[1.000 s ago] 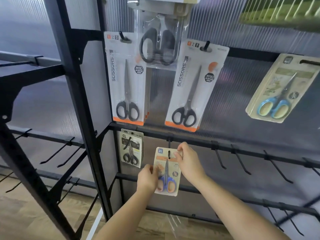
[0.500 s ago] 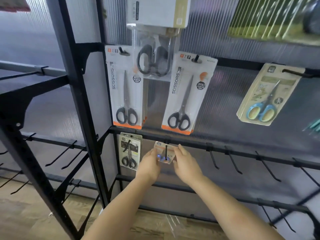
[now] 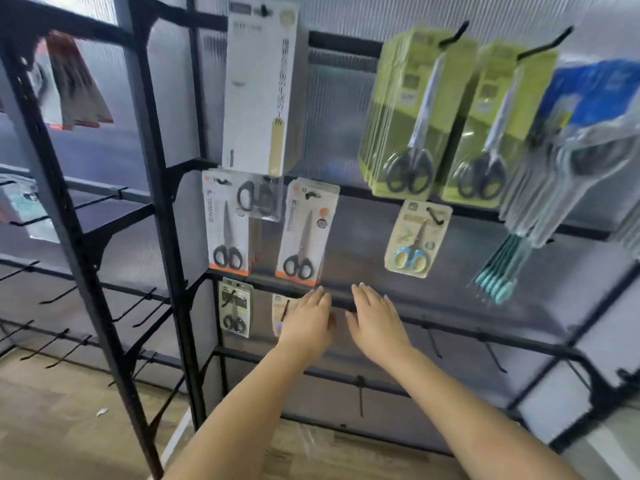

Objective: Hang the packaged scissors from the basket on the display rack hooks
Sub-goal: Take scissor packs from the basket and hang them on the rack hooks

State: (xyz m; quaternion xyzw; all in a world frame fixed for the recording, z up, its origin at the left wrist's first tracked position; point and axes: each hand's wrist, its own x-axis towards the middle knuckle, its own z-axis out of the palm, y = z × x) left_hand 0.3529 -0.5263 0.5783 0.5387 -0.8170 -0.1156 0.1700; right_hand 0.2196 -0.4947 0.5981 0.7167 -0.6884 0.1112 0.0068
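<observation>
The small scissors pack (image 3: 281, 312) hangs upright on its hook, just left of and partly behind the left hand (image 3: 306, 323). Both hands' fingers lie straight and spread, holding nothing; the right hand (image 3: 375, 322) sits farther right

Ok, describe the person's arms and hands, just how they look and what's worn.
Both forearms are bare, with no sleeves in view. The left hand and right hand wear no gloves, and no watch, bracelet or ring shows. The nails on the fingers look pale and neat.
</observation>
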